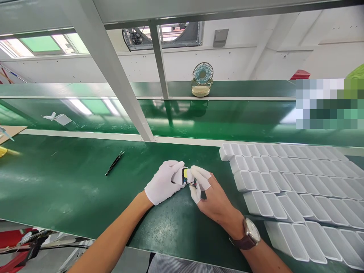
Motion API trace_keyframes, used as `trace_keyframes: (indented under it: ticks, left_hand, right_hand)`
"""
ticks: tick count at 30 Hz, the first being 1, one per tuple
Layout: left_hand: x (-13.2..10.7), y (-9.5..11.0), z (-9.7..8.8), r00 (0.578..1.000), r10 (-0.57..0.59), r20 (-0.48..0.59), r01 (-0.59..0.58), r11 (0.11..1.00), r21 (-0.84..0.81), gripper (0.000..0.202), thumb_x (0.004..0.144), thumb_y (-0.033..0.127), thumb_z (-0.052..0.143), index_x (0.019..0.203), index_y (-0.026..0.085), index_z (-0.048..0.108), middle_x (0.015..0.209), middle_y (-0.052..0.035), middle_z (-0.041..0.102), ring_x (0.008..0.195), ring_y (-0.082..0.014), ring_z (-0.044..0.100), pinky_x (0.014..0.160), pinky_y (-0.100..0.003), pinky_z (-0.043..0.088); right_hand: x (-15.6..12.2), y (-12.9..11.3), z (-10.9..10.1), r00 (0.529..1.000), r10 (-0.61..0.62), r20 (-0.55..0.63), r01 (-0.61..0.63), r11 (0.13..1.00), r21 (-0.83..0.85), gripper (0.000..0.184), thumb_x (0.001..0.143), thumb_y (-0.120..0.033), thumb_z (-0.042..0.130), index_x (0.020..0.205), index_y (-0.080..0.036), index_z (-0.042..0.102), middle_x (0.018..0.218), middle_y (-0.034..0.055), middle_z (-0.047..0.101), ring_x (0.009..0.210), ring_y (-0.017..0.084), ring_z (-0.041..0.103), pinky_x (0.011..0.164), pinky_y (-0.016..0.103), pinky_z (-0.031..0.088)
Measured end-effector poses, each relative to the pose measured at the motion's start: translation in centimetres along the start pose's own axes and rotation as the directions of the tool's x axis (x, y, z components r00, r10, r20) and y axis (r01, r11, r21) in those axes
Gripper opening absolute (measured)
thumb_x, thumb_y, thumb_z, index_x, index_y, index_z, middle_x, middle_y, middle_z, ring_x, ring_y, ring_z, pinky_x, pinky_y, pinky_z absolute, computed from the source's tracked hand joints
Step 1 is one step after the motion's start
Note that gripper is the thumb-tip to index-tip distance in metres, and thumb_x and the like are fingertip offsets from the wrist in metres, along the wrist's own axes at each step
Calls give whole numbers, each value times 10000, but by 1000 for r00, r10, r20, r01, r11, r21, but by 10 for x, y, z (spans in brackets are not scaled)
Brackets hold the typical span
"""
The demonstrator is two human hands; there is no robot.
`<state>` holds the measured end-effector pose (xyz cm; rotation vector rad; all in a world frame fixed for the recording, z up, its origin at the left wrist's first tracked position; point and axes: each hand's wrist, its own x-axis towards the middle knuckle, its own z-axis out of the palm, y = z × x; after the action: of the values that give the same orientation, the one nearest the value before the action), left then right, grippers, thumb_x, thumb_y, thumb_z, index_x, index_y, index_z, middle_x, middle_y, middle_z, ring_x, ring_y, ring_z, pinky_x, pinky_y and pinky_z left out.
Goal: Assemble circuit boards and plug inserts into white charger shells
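Two hands met over the green bench top (71, 189) in the head view, the only view there was. The left hand (162, 182), in a full white glove, was clenched around a small white housing (179, 176), and the right hand (209, 195), with white cots on the fingertips (200, 175) only, pinched a small circuit board (187, 177) with a yellow part on it right at the housing's open side. Board and housing sat touching, held just above the bench, near the person's body. Judging from that, the board was only partly seated, so the fitting looked under way and not finished. Black tweezers (114, 163) lay untouched well to the left. Rows of empty white trays (284, 189) filled the bench to the right, and a small fan (202, 79) stood on the far shelf.
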<state>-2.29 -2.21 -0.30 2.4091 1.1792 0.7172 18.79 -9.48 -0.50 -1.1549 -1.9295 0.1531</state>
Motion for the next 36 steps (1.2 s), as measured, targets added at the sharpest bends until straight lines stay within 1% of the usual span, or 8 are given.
trace_keyframes:
  ticks: [7,12,18,22,26,36]
  left_hand:
    - [-1,0,0,1000,9,-11,-9,1000,-3,712,770,171,759,1417,302,493,1325,-71,548,1258,-239,541,1069,-390,500]
    - [-2,1,-1,999,30,-22,-31,1000,-5,712,768,148,748,1411,307,487,1325,-70,546,1255,-238,545,1064,-398,501]
    - [-2,1,1,999,25,-23,-25,1000,0,718,763,167,765,1408,317,488,1311,-70,555,1245,-248,555,1052,-410,512]
    - [-1,3,0,999,31,-22,-31,999,25,673,789,200,754,1403,299,499,1304,-79,564,1246,-251,557,1052,-408,514]
    - [0,4,0,1000,17,-23,-16,999,46,656,786,215,754,1392,290,516,1301,-78,567,1240,-250,563,1052,-396,517]
    - [-1,6,3,999,-11,-31,13,996,86,686,756,189,763,1389,295,524,1297,-79,568,1241,-264,551,1042,-409,513]
  right_hand:
    - [-1,0,-1,1000,-15,4,15,1000,-8,712,908,-53,570,1551,-220,316,1440,149,515,1287,280,521,1036,486,544]
    - [-1,0,-1,1000,-12,-2,12,1000,-7,725,906,-54,565,1559,-223,300,1432,150,523,1284,283,529,1029,487,549]
    - [-1,1,-1,1000,-12,23,12,1000,-5,714,906,-56,563,1549,-244,318,1430,138,530,1282,279,541,1051,491,534]
    - [0,2,-2,999,-42,28,43,998,-45,715,905,-45,560,1551,-221,311,1425,151,530,1273,283,539,1052,500,525]
    - [1,0,-3,997,-72,20,74,994,-86,717,901,-30,550,1555,-188,302,1413,176,533,1268,292,539,1035,499,532]
    - [3,1,-4,995,-102,12,103,986,-133,733,901,-29,529,1569,-194,279,1376,177,574,1243,299,575,1028,529,536]
